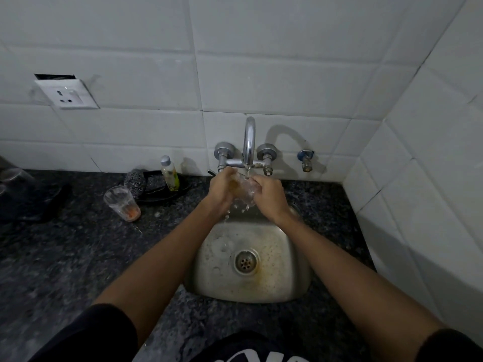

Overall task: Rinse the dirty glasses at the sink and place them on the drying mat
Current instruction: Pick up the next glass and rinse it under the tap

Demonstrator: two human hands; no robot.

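Sitting at the far left of the dark counter (pixel 65 252) is a black mat (pixel 31 202) with a blurred clear glass on it, too dim to make out well. Right of it stands a dirty glass (pixel 122 203), upright, with orange dregs at the bottom, near a scrubber (pixel 134 182) and a small bottle (pixel 169 173) on a black tray. Over the steel sink (pixel 277 267), the left hand (pixel 220 190) and the right hand (pixel 269 195) both grip a clear glass (pixel 244 190) between them, fingers curled round it, tilted under the tap (pixel 248 142). Water runs into it and drips off below. A drain (pixel 245 262) lies in the basin. White tiles cover the wall (pixel 287 74), with a socket (pixel 66 94) at far left.
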